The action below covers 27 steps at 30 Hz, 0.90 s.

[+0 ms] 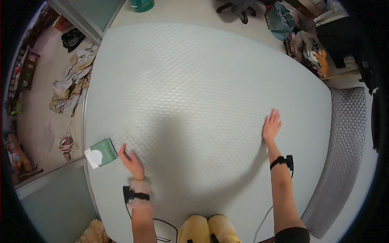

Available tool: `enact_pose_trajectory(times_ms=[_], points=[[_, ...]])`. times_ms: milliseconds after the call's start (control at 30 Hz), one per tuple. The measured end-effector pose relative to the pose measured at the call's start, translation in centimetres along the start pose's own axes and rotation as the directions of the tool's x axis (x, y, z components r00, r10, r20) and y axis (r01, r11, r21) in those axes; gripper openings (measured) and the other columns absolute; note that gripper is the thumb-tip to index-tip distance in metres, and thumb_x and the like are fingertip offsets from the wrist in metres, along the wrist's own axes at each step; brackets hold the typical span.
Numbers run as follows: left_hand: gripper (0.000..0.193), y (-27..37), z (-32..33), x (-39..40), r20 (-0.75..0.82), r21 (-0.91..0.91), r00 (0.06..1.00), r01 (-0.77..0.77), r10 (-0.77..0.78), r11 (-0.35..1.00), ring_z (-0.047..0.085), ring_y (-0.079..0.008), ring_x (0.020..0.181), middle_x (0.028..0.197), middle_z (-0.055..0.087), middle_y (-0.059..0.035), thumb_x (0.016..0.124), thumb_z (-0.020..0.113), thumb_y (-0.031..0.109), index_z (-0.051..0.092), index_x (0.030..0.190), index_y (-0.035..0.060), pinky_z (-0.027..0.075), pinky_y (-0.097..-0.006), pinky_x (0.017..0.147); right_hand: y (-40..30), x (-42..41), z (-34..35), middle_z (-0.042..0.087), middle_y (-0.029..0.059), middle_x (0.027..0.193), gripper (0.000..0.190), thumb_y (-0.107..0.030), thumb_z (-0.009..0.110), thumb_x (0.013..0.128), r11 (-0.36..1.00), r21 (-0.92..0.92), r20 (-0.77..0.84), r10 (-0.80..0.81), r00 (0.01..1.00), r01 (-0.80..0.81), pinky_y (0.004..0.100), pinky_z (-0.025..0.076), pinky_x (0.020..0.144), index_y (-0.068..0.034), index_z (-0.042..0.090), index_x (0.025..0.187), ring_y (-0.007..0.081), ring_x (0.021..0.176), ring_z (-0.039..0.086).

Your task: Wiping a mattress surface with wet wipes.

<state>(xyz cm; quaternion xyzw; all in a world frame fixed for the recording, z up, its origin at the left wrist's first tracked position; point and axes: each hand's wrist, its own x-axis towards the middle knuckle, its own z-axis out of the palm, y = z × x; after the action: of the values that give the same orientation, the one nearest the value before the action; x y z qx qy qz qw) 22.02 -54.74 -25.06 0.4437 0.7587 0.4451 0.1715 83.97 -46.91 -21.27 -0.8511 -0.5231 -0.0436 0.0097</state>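
Note:
A pale quilted mattress point(194, 76) spreads out before me, and my knees in yellow trousers point(209, 229) are at its near side. My left hand point(132, 162) holds nothing, its thumb and fingers apart. Just left of it lies a green and white soft pack with a round white lid point(101, 153), apparently a wet-wipe pack, close to the mattress's left edge. Out to the right, my right hand point(272, 126) is stretched flat at the mattress surface, empty; whether the palm touches is hard to tell. Each wrist wears a black strap with a small device.
A grey quilted headboard point(340, 158) runs along the right. Thin cables point(263, 223) trail near my arms. Left, beyond a sliding-door frame, crumpled cloth point(73, 80) and a corded object point(67, 147) lie on the floor. Bags and clutter point(304, 39) crowd the far right; a chair base point(240, 10) stands behind.

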Motion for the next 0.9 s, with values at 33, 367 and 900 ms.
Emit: enact_pose_trajectory(times_ms=[33, 367, 900], points=[[0.046, -1.9, -1.9, -0.3, -0.081, -0.277, 0.977, 0.17, -0.199, 0.946, 0.058, -0.0284, 0.109, 0.12, 0.057, -0.0184, 0.094, 0.059, 0.024, 0.049, 0.133, -0.0004, 0.047, -0.0421, 0.097, -0.2, 1.0, 0.6, 0.025, 0.0135, 0.162, 0.058, -0.034, 0.041, 0.103, 1.0, 0.011, 0.002, 0.003, 1.0, -0.003, 0.0549, 0.012, 0.12, -0.01, 0.029, 0.155, 0.0327, 0.151, 0.017], [0.06, -4.7, -12.8, 9.7, 0.128, -0.584, 0.761, 0.576, -0.636, 0.572, 0.064, -0.0153, 0.085, 0.111, 0.063, -0.0027, 0.094, 0.057, 0.06, 0.053, 0.131, 0.0132, 0.054, -0.0275, 0.069, -3.3, -2.9, 2.3, 0.028, 0.0143, 0.16, 0.056, -0.03, 0.044, 0.102, 0.998, 0.06, -0.117, 0.037, 0.992, -0.03, 0.053, 0.02, 0.118, -0.01, 0.033, 0.154, 0.0345, 0.148, 0.025], [0.051, 9.4, 9.1, 14.8, 0.482, -0.603, 0.834, 0.537, -0.268, 0.59, 0.06, -0.0226, 0.115, 0.126, 0.06, -0.0151, 0.101, 0.059, 0.027, 0.046, 0.14, -0.0019, 0.048, -0.0338, 0.103, -1.9, -2.4, 0.7, 0.03, 0.0136, 0.16, 0.054, -0.026, 0.041, 0.102, 0.999, 0.037, -0.18, -0.024, 0.983, 0.031, 0.0507, 0.02, 0.118, -0.01, 0.033, 0.154, 0.0334, 0.147, 0.026]])
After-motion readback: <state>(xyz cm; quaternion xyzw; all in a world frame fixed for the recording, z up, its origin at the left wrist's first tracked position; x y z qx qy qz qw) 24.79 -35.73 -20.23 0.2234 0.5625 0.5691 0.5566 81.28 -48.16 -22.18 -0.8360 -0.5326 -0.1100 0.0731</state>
